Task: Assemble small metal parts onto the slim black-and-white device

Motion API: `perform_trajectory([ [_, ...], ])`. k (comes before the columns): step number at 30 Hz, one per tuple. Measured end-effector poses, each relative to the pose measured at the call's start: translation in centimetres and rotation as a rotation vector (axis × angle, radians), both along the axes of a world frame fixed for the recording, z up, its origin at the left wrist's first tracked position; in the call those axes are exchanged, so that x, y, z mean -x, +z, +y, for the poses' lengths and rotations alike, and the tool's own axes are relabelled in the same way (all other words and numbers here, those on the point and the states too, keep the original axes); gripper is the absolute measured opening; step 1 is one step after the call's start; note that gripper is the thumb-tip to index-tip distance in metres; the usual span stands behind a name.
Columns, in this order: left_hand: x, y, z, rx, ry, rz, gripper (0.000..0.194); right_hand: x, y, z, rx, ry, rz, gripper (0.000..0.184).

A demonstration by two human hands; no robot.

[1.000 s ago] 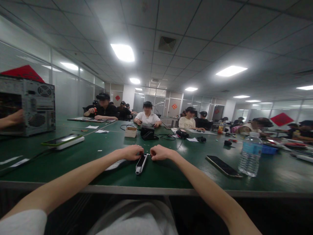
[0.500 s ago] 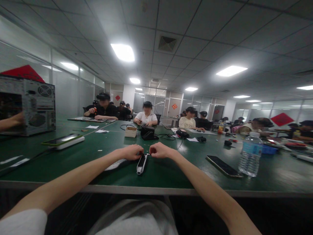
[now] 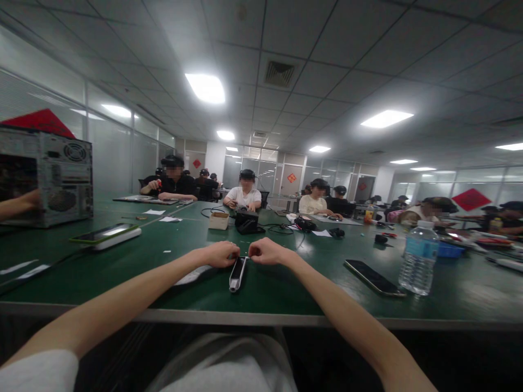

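A long, narrow white casing (image 3: 237, 276) with a dark top or inside lies on the green table (image 3: 286, 296), its near end pointing towards me. My left hand (image 3: 223, 254) is closed at the casing's far left side, with thumb and fingertips against it. From the other side, my right hand (image 3: 266, 252) is closed in a pinch by the far right corner. Whatever lies between those right fingertips is too small to make out. A white crumpled piece (image 3: 194, 274), perhaps paper or plastic, lies partly under my left forearm.
A water bottle (image 3: 419, 258) and a phone (image 3: 373, 276) stand and lie to the right. Farther off are a small open box (image 3: 218, 220) and a black device (image 3: 247, 222). An opened computer case (image 3: 65, 182) is at left, a co-worker's hand inside. Several people sit around.
Both hands stay at the casing's far end, with hardly any shift. The casing's near end has moved very slightly to the right.
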State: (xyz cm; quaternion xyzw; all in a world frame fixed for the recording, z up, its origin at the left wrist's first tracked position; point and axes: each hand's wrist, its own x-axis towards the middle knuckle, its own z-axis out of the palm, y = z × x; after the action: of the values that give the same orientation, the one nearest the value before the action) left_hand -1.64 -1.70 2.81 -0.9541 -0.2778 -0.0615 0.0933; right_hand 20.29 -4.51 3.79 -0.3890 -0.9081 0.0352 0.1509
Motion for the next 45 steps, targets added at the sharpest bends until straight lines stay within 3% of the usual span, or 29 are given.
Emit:
perform_trajectory([
  [16, 0.1, 0.2, -0.3, 0.020, -0.012, -0.005, 0.009, -0.5, -0.4, 0.8, 0.049, 0.006, 0.003, 0.020],
  [25, 0.1, 0.1, -0.2, 0.006, -0.010, 0.003, 0.009, -0.7, -0.9, 1.3, -0.019, 0.005, 0.003, 0.021],
  [38, 0.1, 0.1, -0.1, 0.009, -0.028, -0.007, 0.009, -0.3, 0.0, 0.0, -0.004, 0.000, 0.011, 0.017],
  [45, 0.1, 0.3, -0.3, 0.013, -0.016, -0.001, 0.009, -0.1, -0.7, 0.7, -0.042, 0.021, 0.015, 0.014],
])
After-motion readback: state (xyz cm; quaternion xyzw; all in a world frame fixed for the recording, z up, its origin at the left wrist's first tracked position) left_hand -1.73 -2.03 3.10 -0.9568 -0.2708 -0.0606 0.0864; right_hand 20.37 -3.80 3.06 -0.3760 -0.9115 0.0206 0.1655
